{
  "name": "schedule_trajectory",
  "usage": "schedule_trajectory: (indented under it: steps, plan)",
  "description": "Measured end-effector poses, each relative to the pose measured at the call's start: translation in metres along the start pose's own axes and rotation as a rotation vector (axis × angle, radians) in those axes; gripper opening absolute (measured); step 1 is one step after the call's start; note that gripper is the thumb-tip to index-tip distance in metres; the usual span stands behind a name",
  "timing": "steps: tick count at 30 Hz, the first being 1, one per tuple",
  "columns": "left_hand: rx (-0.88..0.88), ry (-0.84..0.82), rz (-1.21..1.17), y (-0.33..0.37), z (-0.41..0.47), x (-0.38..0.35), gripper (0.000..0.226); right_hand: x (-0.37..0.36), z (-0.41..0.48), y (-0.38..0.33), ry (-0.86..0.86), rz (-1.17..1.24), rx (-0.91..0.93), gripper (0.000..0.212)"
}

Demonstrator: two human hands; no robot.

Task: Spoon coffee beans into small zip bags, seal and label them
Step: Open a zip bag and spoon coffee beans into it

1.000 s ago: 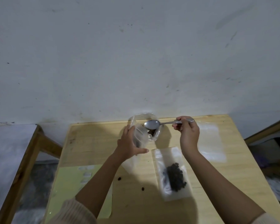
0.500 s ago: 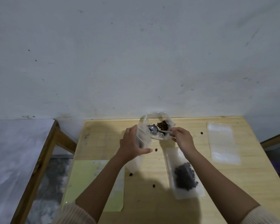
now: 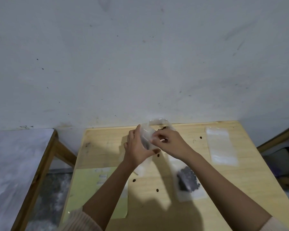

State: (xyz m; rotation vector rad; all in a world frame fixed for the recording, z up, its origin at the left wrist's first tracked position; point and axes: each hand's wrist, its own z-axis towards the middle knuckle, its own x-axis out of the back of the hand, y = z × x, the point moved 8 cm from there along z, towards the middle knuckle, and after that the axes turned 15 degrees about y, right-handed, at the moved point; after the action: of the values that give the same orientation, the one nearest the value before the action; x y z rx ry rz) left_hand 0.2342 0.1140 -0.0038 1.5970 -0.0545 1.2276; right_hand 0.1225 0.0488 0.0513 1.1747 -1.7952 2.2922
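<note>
A person's hands meet over a pale wooden bench (image 3: 240, 189) set against a scuffed white wall (image 3: 140, 55). The left hand (image 3: 137, 147) grips a small zip bag (image 3: 146, 136) upright above the far middle of the bench, fingers wrapped round its back and thumb across its front; something dark shows through the plastic. The right hand (image 3: 172, 142) reaches in from the other side, its fingers (image 3: 157, 137) curled together at the bag's mouth, though blur hides whether they pinch the rim or a tool. Just behind both hands, by the wall, sits a larger clear bag (image 3: 163, 121) with brown coffee beans (image 3: 162, 130) showing at its opening. A filled zip bag (image 3: 187, 180) lies flat under the right forearm, and an empty zip bag (image 3: 221, 147) lies well apart near the right edge. A yellow-green label sheet (image 3: 90, 189) lies at the near left, partly under the left forearm. Stray beans (image 3: 134, 180) dot the wood. A grey-topped table (image 3: 15, 164) stands to the left.
</note>
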Motion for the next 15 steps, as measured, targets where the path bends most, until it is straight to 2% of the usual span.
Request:
schedule_trajectory:
  steps: [2,5,7,11,15]
  plan:
    - [-0.016,-0.022,-0.052,0.004,-0.004,0.002,0.125,-0.004,-0.001,-0.002,-0.029,-0.038,0.012,0.016]
    - [-0.009,-0.114,-0.25,0.004,-0.012,0.004,0.123,0.006,0.004,-0.001,0.071,-0.068,-0.001,0.018]
    - [0.017,-0.112,-0.409,0.001,-0.016,0.011,0.104,0.018,0.008,0.001,0.14,-0.083,0.004,0.015]
    - [0.03,0.021,-0.628,0.009,-0.013,0.037,0.039,0.028,0.01,-0.001,0.117,-0.018,0.009,0.011]
    - [0.108,0.157,-0.743,0.006,-0.003,0.05,0.017,0.026,0.009,-0.009,0.081,0.001,0.066,0.011]
